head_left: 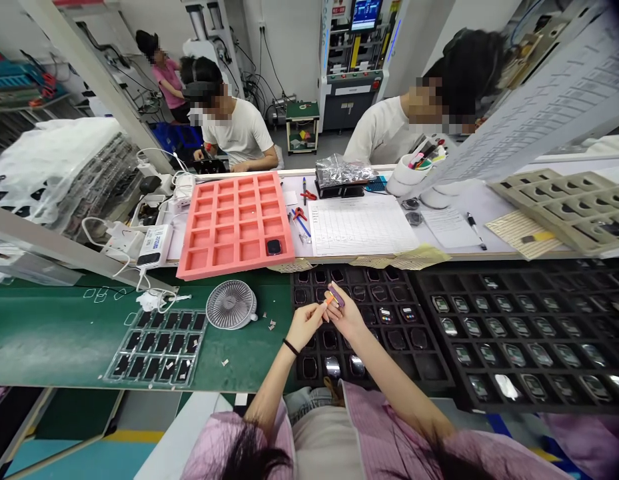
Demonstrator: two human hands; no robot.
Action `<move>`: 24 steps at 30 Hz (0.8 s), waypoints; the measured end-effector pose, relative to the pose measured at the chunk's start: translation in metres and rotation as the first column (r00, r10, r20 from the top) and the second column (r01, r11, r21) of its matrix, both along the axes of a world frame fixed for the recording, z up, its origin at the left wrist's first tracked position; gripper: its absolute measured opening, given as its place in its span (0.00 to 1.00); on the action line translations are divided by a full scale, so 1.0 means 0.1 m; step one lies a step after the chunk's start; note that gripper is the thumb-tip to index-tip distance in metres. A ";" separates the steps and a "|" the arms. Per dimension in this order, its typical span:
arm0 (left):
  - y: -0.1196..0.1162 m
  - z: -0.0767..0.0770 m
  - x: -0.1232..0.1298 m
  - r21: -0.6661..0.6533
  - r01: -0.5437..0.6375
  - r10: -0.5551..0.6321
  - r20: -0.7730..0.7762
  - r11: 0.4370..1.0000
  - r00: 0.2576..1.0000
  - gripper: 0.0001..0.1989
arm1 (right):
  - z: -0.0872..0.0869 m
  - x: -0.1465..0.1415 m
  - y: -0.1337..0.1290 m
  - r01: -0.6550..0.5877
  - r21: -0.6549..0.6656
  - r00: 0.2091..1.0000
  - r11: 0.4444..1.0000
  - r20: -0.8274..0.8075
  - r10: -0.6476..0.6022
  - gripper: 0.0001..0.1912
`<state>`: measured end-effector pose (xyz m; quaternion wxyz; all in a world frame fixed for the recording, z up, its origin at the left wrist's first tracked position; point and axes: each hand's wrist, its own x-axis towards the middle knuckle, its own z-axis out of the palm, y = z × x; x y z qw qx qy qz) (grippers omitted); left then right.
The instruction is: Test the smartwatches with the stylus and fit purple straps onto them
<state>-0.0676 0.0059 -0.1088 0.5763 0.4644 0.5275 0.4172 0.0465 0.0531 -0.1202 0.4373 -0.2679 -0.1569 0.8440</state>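
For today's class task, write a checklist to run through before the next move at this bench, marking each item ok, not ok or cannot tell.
1. Left hand and right hand both in view above the black tray: ok.
2. Purple piece pinched by right hand: ok.
3. What the orange piece at the left fingertips is: cannot tell.
4. Loose scraps lying on the green mat: not ok.
5. Pink foam tray has open pockets beside the dark watch: ok.

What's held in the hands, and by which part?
Right hand pinches a small purple piece at its lower end; left hand holds a small orange piece by its tip.
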 end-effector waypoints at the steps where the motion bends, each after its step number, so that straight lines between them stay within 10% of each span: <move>1: -0.01 0.01 0.00 0.006 0.008 -0.007 -0.016 1.000 1.000 0.29 | 0.00 0.01 0.00 -0.001 0.011 1.000 1.000 0.020 0.001 0.20; 24: 0.03 -0.11 0.13 -0.037 -0.132 0.135 0.088 0.991 0.987 0.28 | -0.12 -0.02 -0.15 0.081 0.106 0.976 0.991 0.194 -0.101 0.16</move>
